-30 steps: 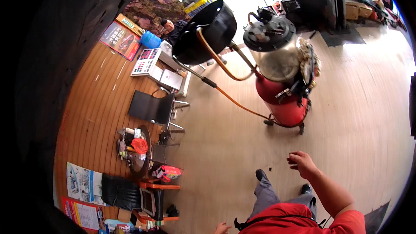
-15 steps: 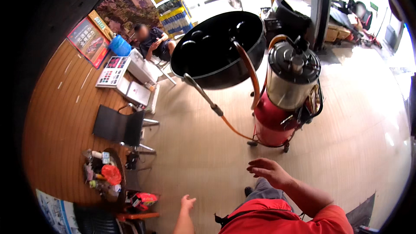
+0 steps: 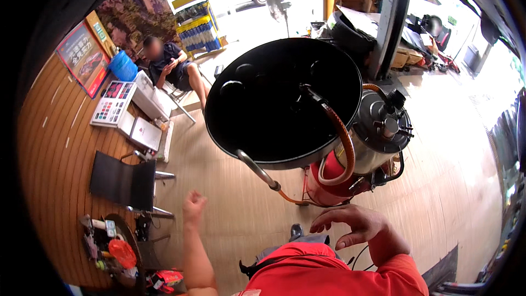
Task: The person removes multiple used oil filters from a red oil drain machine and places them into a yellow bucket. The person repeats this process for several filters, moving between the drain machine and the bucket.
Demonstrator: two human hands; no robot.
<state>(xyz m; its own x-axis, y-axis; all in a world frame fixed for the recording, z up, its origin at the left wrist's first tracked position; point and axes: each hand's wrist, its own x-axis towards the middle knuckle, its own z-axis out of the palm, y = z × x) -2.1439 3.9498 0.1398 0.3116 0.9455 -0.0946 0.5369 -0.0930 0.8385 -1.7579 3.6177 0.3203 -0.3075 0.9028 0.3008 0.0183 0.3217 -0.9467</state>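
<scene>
Under me ran a pale wood-plank floor (image 3: 230, 186). On it stood the red wheeled oil-drain tank (image 3: 334, 178), a black chair (image 3: 123, 183), a low white cabinet (image 3: 139, 131) and a small round table (image 3: 129, 241) cluttered with bits.

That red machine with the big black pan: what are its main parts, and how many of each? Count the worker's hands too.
Black drain pan: 1
Red tank: 1
Steel canister: 1
Orange hose: 1
Hands, both empty: 2, left hand and right hand
Total: 6
</scene>
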